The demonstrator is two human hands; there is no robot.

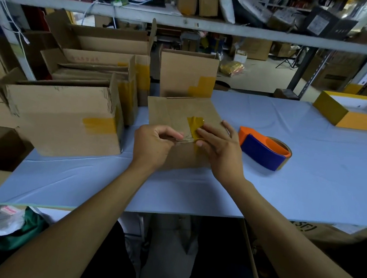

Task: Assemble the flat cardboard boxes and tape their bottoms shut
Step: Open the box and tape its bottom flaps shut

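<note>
A small cardboard box [171, 112] lies bottom up in the middle of the blue table [311, 166]. A strip of yellow tape [195, 124] runs over its near edge. My right hand [219, 146] presses flat on the tape with the fingers spread. My left hand [153, 143] pinches the box's near edge beside the tape. An orange and blue tape dispenser [264, 150] rests on the table just right of my right hand.
Several taped and open boxes [67, 117] crowd the table's left and back, one [187, 73] right behind the worked box. A yellow and white tray-like box [357, 114] sits far right. Shelves full of goods rise behind. More cartons stand at the left edge.
</note>
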